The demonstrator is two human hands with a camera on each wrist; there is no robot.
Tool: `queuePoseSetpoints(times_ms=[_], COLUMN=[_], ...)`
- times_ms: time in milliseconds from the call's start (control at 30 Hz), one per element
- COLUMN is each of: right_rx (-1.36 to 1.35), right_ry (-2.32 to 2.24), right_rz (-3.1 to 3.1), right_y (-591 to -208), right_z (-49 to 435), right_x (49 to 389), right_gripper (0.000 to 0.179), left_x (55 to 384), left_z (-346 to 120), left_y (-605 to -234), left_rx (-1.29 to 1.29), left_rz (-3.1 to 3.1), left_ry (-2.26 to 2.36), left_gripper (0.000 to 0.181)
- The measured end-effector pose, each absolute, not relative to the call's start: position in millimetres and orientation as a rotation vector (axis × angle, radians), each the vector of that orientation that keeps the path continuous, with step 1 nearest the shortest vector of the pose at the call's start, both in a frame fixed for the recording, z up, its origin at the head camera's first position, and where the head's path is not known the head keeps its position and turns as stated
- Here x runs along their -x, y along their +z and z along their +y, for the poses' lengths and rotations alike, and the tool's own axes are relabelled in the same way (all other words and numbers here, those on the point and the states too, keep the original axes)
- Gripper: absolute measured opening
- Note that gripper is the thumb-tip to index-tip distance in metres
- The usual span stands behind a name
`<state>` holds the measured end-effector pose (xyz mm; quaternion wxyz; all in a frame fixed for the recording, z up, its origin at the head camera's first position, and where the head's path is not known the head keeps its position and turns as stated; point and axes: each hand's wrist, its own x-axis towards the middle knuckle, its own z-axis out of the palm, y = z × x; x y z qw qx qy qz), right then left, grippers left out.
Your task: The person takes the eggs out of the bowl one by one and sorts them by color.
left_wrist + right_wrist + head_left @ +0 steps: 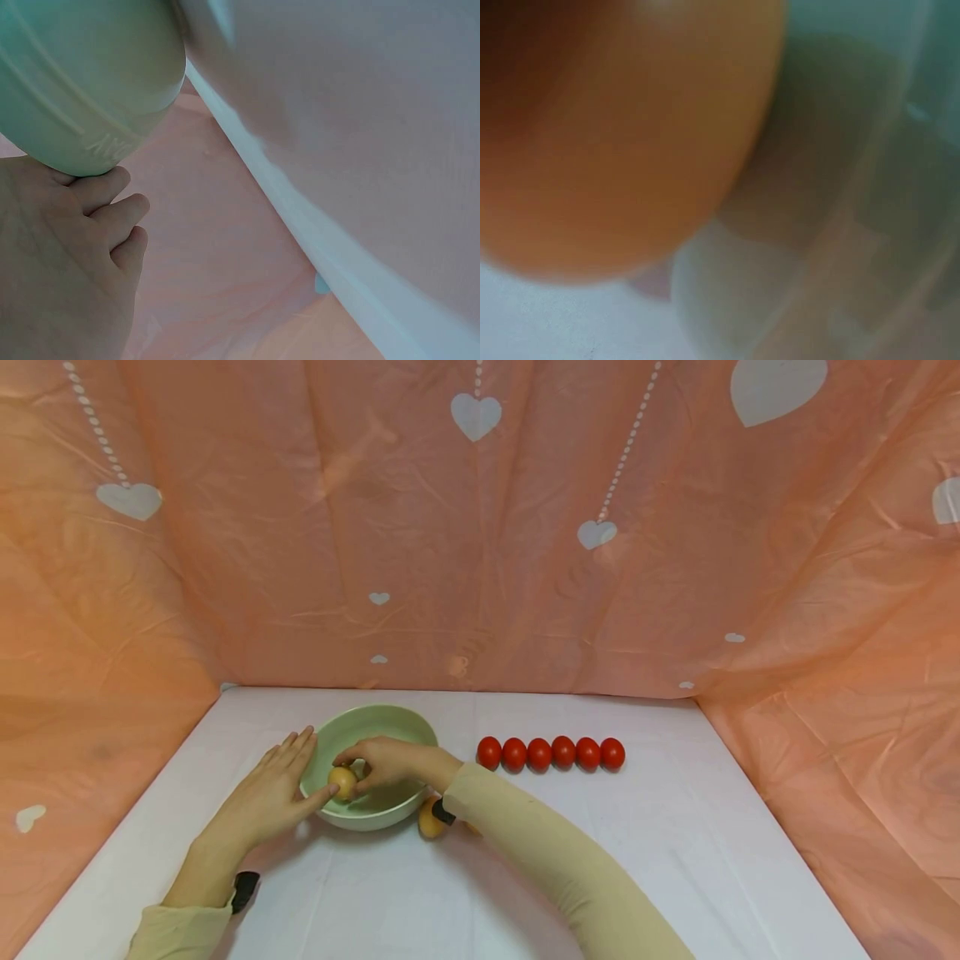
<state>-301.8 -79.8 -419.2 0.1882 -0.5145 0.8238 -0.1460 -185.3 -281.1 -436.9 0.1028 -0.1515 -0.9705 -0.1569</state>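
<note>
A pale green bowl (375, 818) stands left of centre on the white table. Inside it my right hand (382, 762) pinches a yellow, egg-shaped piece (342, 782) between thumb and fingers. My left hand (273, 793) lies against the bowl's left side with its fingers stretched along the rim. Its thumb reaches over the front edge, the tip right at the yellow piece. In the left wrist view, the fingers (112, 217) touch the bowl's outer wall (112, 90). A large, blurred orange rounded piece (630, 150) fills much of the right wrist view.
Another yellow piece (431, 818) lies on the table beside the bowl, beneath the right wrist; more yellow shows partly behind the sleeve. Several red egg-shaped pieces (539, 754) stand in a row to the right. An orange-pink cloth (465, 568) with hearts encloses the table's back and sides.
</note>
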Motion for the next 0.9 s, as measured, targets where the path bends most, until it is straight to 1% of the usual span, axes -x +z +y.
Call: queuePoseSetpoints(times_ms=[333, 900], right_rx=[1.420, 1.443], right_ry=[-0.467, -0.457], right_rz=[2.299, 2.341], right_y=[-422.0, -418.4], right_z=[-76.3, -69.8], right_x=[302.0, 301.7], right_gripper=[0.047, 0.050], left_x=[185.6, 185.9], left_z=[-280.9, -279.9], left_y=[-436.8, -437.2], left_rx=[0.443, 0.438], left_rz=[-2.869, -2.862], left_ry=[-0.470, -0.466], left_gripper=[0.094, 0.094])
